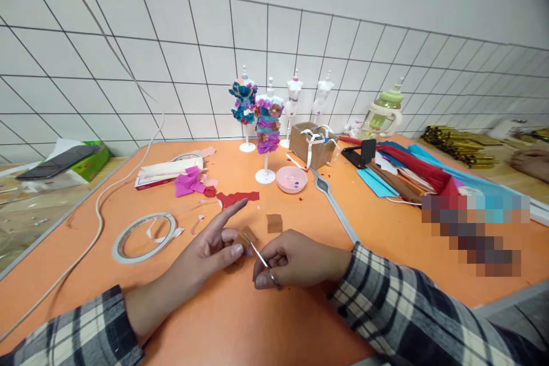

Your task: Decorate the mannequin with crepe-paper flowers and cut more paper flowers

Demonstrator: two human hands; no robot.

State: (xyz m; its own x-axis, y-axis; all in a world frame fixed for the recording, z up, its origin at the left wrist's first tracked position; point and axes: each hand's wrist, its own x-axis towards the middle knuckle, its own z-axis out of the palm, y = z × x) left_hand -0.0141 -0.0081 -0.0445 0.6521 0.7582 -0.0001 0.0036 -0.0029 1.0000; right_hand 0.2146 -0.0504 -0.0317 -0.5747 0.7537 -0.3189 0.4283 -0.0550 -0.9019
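Observation:
My left hand (218,245) pinches a small piece of brown paper (247,235) between thumb and fingers, its index finger stretched out. In my right hand (295,257) is a pair of small scissors (262,258), fingers through the handle loops. The scissor blades reach the brown paper; whether they are parted cannot be made out. Just beyond my hands lies a brown paper square (274,223) on the orange table. Torn red paper (240,198) rests farther back, left of a pink bowl (291,180) with small bits inside.
Mini dress forms stand at the back, one (269,120) in purple paper ruffles. Near them is a cardboard box (315,143) with white ribbons. A tape roll (124,240) lies left, by a white cable (100,211). Coloured paper (429,166) and a green-lidded jug (386,111) are right.

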